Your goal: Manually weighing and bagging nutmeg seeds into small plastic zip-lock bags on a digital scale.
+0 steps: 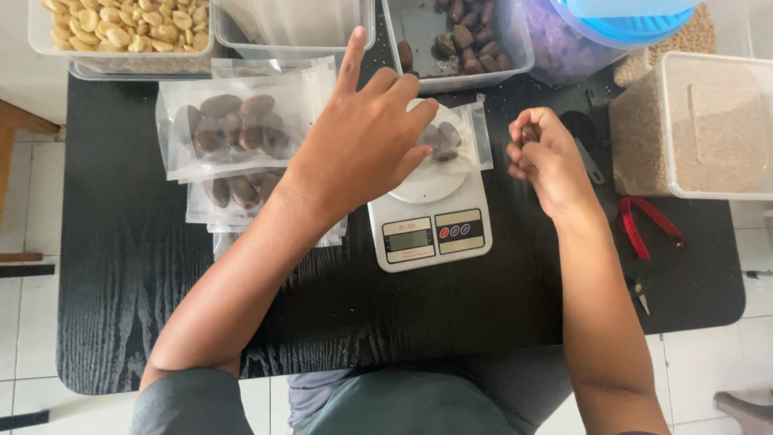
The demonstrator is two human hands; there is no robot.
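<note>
Pretty bright, even daylight here, soft with no hard shadows anywhere. The matte black wood-grain table soaks up most of it, so its grain shows as pale streaks. The clear plastic pouches of dark brown dates, just left of the left hand, catch a milky sheen. The small white digital kitchen scale under that hand looks slightly blown out on its round plate. Faint soft shadow under both forearms. The right hand is a touch motion-soft at the fingertips. Edges bow outward a bit, wide-lens style, and the top corners go washed out.

Red pliers, tub of peanuts
</note>
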